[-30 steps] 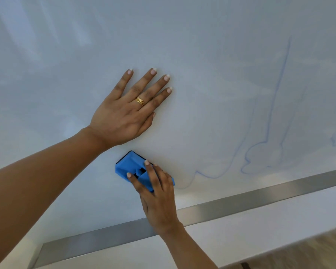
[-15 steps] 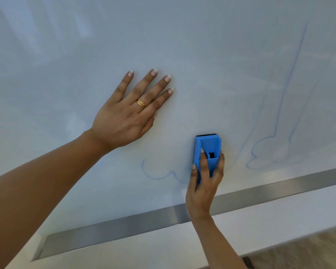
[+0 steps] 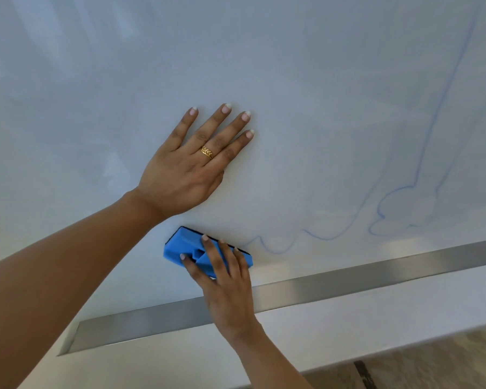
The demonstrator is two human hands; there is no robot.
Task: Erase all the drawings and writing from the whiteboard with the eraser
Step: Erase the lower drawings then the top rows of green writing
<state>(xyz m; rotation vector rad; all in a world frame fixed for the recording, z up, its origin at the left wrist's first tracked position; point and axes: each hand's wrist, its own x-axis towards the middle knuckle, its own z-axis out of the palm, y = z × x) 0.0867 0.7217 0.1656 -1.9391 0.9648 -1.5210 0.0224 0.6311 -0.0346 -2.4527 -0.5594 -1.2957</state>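
Eraser point(image 3: 185, 249), blue, low on the whiteboard point(image 3: 292, 80), just under the left wrist. Its long side tilts down to the right and its dark face is against the board. Gripped by the right hand point(image 3: 227, 282): fingers curled over its back, thumb on the near-left edge.

The left hand point(image 3: 188, 169) lies flat on the board above it, fingers straight and slightly spread, with a gold ring point(image 3: 207, 152) on one finger.

A blue line point(image 3: 430, 136) starts just right of the eraser as a wavy loop, runs right, then climbs toward the upper right. Fainter strokes lie beside it, possibly smears.

A metal strip point(image 3: 348, 282) runs below the board. Floor point(image 3: 432, 357) at lower right.
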